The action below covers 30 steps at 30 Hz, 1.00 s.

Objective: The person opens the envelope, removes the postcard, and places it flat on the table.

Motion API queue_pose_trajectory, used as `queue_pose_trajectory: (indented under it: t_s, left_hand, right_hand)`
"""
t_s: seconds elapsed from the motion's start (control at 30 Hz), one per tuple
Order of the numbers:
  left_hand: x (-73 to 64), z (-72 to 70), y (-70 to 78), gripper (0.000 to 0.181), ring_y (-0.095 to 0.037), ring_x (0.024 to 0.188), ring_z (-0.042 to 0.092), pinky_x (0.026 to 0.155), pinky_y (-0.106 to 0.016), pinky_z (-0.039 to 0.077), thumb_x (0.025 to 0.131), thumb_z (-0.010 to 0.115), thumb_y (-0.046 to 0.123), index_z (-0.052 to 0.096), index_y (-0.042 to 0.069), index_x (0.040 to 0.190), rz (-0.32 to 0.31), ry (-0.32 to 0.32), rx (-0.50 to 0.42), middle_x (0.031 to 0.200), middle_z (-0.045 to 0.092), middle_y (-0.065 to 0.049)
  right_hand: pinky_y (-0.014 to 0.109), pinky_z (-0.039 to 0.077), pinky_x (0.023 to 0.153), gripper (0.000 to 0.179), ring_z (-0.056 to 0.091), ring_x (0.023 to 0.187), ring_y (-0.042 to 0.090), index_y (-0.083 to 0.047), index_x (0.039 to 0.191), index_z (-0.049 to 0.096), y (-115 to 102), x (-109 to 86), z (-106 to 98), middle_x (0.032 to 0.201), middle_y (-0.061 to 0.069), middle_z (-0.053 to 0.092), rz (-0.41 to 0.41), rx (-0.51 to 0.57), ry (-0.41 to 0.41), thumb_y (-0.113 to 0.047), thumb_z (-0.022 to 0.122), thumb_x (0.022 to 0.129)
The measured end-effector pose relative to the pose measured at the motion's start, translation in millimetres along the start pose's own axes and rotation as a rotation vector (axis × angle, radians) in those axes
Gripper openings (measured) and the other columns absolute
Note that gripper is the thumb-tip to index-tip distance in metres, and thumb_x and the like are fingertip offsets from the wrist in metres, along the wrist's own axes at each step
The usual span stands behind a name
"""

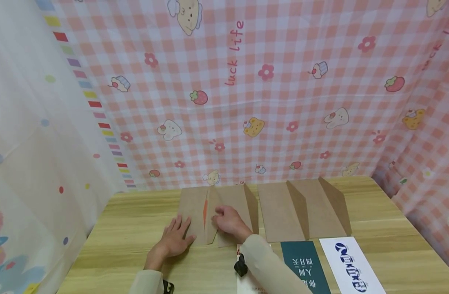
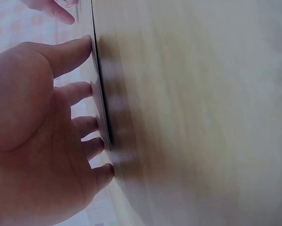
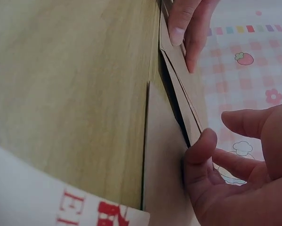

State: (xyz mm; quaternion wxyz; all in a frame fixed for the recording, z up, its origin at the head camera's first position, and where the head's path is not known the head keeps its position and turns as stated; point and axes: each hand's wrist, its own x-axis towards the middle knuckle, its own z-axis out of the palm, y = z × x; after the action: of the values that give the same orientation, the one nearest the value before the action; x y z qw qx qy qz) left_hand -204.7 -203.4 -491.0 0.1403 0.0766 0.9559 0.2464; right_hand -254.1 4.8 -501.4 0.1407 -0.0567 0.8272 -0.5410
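Observation:
Several brown kraft envelopes lie in a row, and both hands are at the leftmost envelope (image 1: 193, 222). My left hand (image 1: 174, 239) rests on its left part with fingers spread, the fingertips pressing its surface in the left wrist view. My right hand (image 1: 230, 222) touches the outer side of its flap (image 1: 212, 232), which is partly folded over. In the right wrist view the right fingers are loosely bent at the flap, the thumb apart from them. An orange-red strip (image 1: 205, 212) shows in the gap under the flap.
The second envelope (image 1: 232, 196), third envelope (image 1: 277, 212) and rightmost envelope (image 1: 320, 212) have raised flaps. Nearer lie a dark green card (image 1: 301, 253), a white card with blue lettering (image 1: 338, 249) and a red-printed card (image 1: 246, 283), partly under the right sleeve. Curtains surround the wooden table (image 1: 136, 212).

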Motion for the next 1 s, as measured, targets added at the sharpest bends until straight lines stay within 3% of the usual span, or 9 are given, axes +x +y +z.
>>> queue_pose_trajectory:
  t_s: [0.13,0.3,0.43,0.53,0.6,1.0]
  left_hand:
    - [-0.3,-0.3,-0.2,0.063,-0.052,0.147,0.006,0.115,-0.068,0.008,0.102,0.052,0.029,0.030,0.000,0.154,0.000,0.001,0.005,0.159,0.009,-0.034]
    - [0.0,-0.2,-1.3,0.064,-0.051,0.147,0.006,0.115,-0.067,0.008,0.102,0.052,0.029,0.030,0.000,0.154,-0.003,-0.001,0.012,0.159,0.009,-0.034]
    - [0.1,-0.1,-1.0,0.063,-0.051,0.147,0.006,0.115,-0.067,0.008,0.102,0.052,0.029,0.030,0.000,0.154,-0.003,-0.005,0.016,0.159,0.009,-0.034]
    - [0.1,-0.2,-0.4,0.063,-0.052,0.147,0.007,0.115,-0.068,0.008,0.103,0.052,0.029,0.030,0.000,0.154,-0.004,-0.003,0.022,0.159,0.010,-0.034]
    - [0.6,0.0,-0.4,0.063,-0.052,0.147,0.008,0.115,-0.068,0.009,0.102,0.052,0.029,0.031,-0.001,0.153,-0.004,-0.001,0.027,0.159,0.011,-0.035]
    - [0.8,1.7,8.4,0.063,-0.054,0.146,0.011,0.114,-0.068,0.012,0.101,0.054,0.028,0.035,-0.005,0.150,-0.017,0.047,0.054,0.156,0.015,-0.038]
  right_hand:
    - [0.027,0.049,0.061,0.046,0.056,0.065,0.014,0.002,0.136,0.056,-1.7,2.7,1.1,0.130,0.016,0.061,-0.003,-0.042,0.007,-0.015,0.062,0.094]
    - [0.031,0.050,0.065,0.045,0.058,0.065,0.017,0.002,0.135,0.057,-3.3,5.3,2.9,0.130,0.017,0.062,-0.022,-0.082,0.022,-0.015,0.062,0.094]
    - [0.043,0.052,0.090,0.046,0.064,0.098,0.027,0.003,0.135,0.056,-1.9,7.4,4.5,0.135,0.018,0.059,-0.042,-0.122,0.020,-0.014,0.063,0.093]
    - [0.048,0.042,0.107,0.048,0.053,0.126,0.033,0.005,0.135,0.056,-0.3,9.0,5.0,0.139,0.021,0.056,-0.077,-0.170,0.016,-0.013,0.063,0.091]
    - [0.049,0.038,0.110,0.049,0.048,0.133,0.035,0.006,0.135,0.055,-0.2,9.2,4.9,0.140,0.022,0.055,-0.093,-0.195,0.013,-0.013,0.063,0.090]
    - [0.049,0.035,0.113,0.054,0.044,0.136,0.039,0.003,0.141,0.050,2.5,11.9,7.8,0.143,0.026,0.050,-0.087,-0.232,0.047,-0.013,0.061,0.090]
